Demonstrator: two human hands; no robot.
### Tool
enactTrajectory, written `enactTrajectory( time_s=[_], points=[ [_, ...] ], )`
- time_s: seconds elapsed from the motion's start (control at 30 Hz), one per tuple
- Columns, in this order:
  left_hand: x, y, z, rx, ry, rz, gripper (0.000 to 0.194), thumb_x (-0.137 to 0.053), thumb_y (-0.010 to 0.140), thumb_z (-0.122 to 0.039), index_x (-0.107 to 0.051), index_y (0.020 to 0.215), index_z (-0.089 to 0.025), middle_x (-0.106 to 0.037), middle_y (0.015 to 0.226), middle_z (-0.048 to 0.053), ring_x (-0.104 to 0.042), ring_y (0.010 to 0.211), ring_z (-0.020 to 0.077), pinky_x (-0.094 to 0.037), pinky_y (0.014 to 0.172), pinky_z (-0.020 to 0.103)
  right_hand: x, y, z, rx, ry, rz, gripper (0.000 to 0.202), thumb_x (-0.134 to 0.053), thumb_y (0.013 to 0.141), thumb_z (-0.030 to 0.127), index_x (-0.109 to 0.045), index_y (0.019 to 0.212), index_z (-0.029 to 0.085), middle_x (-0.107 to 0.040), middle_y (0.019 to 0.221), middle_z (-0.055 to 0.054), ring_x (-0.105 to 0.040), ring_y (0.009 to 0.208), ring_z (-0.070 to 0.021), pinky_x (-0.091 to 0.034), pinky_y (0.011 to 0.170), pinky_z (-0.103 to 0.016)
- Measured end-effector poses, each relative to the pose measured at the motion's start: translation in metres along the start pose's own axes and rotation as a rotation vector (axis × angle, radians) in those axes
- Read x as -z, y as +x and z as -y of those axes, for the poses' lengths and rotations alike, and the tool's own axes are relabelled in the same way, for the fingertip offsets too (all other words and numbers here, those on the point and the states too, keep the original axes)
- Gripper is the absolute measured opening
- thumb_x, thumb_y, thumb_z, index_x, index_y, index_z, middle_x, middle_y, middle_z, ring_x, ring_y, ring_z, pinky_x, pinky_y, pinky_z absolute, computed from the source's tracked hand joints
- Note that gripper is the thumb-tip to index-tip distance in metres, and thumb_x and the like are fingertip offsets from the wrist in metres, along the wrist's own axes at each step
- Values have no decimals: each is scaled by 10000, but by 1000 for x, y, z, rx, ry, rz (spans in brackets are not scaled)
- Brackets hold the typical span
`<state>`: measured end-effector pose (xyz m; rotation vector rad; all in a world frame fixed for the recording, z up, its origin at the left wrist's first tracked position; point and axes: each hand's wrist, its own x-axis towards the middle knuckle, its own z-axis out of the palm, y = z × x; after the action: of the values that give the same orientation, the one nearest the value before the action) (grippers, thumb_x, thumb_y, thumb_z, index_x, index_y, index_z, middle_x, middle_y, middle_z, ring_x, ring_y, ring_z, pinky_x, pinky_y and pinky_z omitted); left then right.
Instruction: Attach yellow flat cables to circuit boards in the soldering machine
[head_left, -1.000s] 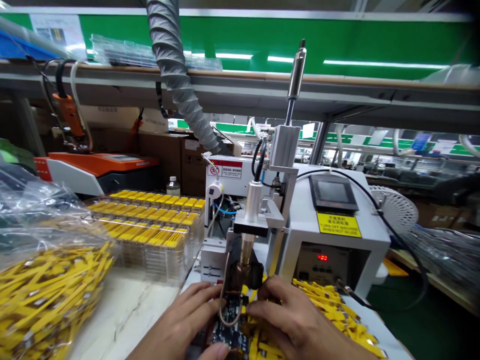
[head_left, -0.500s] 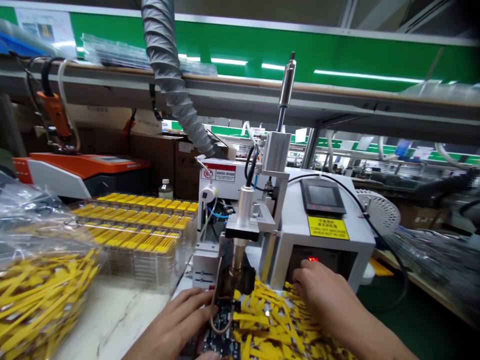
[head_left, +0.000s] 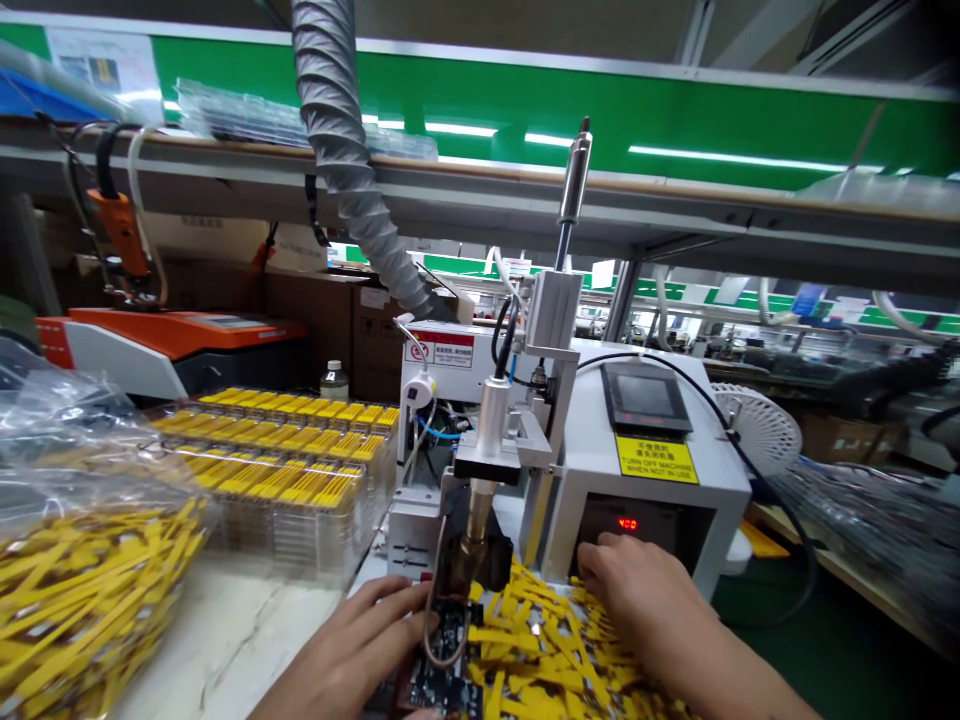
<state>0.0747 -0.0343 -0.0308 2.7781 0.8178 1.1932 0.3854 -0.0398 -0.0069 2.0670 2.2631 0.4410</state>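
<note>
My left hand (head_left: pixel 356 650) lies with fingers stretched out along the left edge of a dark circuit board (head_left: pixel 442 665), touching it. Above the board hangs the metal head (head_left: pixel 478 515) of a bench machine, with a thin looped tube (head_left: pixel 429 630) curving down over the board. At the right, my right hand (head_left: pixel 637 590) reaches to the back of a loose pile of yellow flat strips (head_left: pixel 540 640). Its fingers are curled together and pointed down; their tips, and whatever they may hold, are hidden.
Clear trays of yellow strips (head_left: pixel 300 485) and a plastic bag of strips (head_left: pixel 82 610) stand at the left. The machine housing (head_left: pixel 577 500) has a red display and a screen. Behind are an orange machine (head_left: pixel 187 340), a grey duct (head_left: pixel 352 170) and a white fan (head_left: pixel 761 430).
My right hand has shifted slightly left and down at the back of the strip pile, showing more of the red display. My left hand stays on the board. The view has shifted slightly.
</note>
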Motion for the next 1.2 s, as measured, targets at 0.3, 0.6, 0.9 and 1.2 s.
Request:
enactTrajectory(
  time_s=[0.3,0.6,0.9,1.2],
  points=[
    [4,-1,-2,23,49,56,376,-612,911,-471,-616,1231,-272,-712,1244,41,-640,1164,268,-543,994,372,-10,0,3,36,-5,-29,238,-536,789,-13,-638,751,199,-661,786,-71,-635,751,-247,-269,557,-293],
    [4,0,-2,7,15,27,385,-633,892,-435,-627,1240,-271,-729,1200,73,-642,1157,296,-558,969,415,11,-17,16,128,88,-72,265,-542,713,-12,-611,889,174,-666,836,-87,-618,737,-280,-380,621,-328],
    [-8,1,11,-90,225,31,362,-549,963,-360,-589,1299,-233,-687,1265,88,-638,1159,295,-579,942,427,25,-19,48,490,939,-322,222,-510,934,136,-730,947,169,-724,860,-66,-687,780,-172,-520,692,-240],
    [-10,-4,10,-137,349,139,425,-531,975,-321,-533,1386,-215,-644,1354,61,-599,1206,330,-561,967,458,0,-13,67,539,969,-393,268,-511,932,128,-773,985,125,-722,854,-122,-685,755,-207,-544,654,-276]
  ],
)
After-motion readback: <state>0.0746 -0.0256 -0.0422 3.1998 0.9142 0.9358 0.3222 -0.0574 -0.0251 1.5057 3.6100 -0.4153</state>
